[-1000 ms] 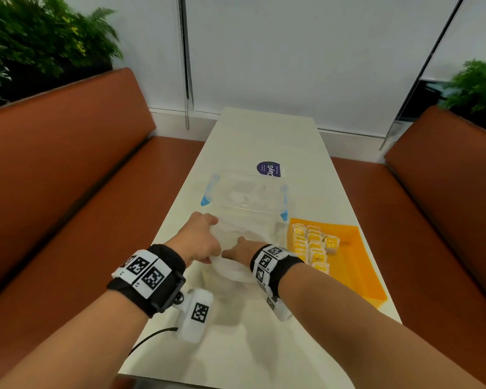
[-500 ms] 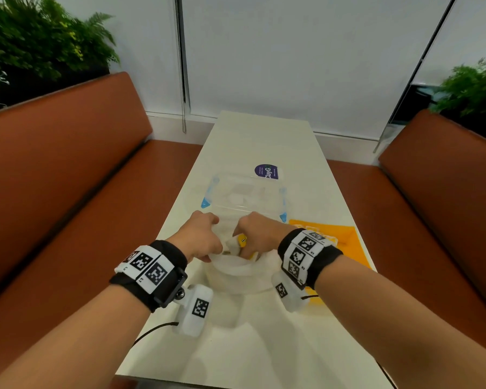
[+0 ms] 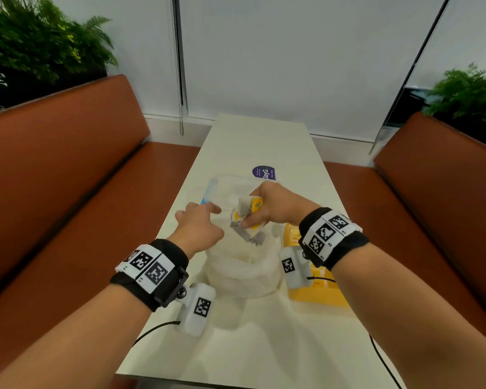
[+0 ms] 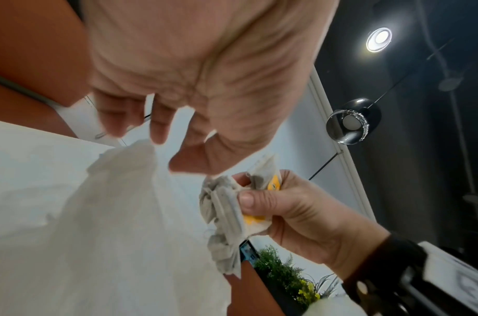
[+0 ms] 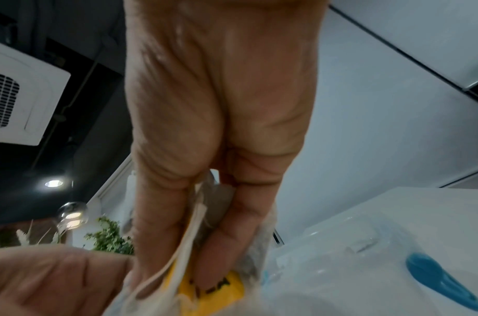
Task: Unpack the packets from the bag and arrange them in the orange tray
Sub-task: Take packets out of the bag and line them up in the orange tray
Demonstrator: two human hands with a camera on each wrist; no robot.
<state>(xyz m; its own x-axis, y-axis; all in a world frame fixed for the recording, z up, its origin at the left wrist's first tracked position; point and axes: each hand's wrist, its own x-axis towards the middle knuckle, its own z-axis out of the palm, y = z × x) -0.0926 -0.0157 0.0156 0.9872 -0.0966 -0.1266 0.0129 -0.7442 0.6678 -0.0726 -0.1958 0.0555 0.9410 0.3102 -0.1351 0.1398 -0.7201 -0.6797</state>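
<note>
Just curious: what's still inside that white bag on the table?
Nothing inside shows: the white bag is cloudy, its folds hiding the interior. The right hand holds a bunch of packets above its mouth.

Rust-brown benches (image 3: 54, 178) flanking a pale table (image 3: 253, 141); white wall (image 3: 292, 51) — leafy plants (image 3: 34, 46) behind

1. Head view: bright, even indoor light; soft shadows of the arms on the tabletop (image 3: 253, 357).
2. Wide-angle bending at edges, benches (image 3: 54, 175) curve.
3. Left wrist view: ceiling spotlight (image 4: 378, 39) flares against dark ceiling; left hand (image 4: 205, 70) close, soft.
4. Right wrist view: motion blur, right hand (image 5: 219, 128) and packets (image 5: 219, 286) smeared, dim upper left.
</note>
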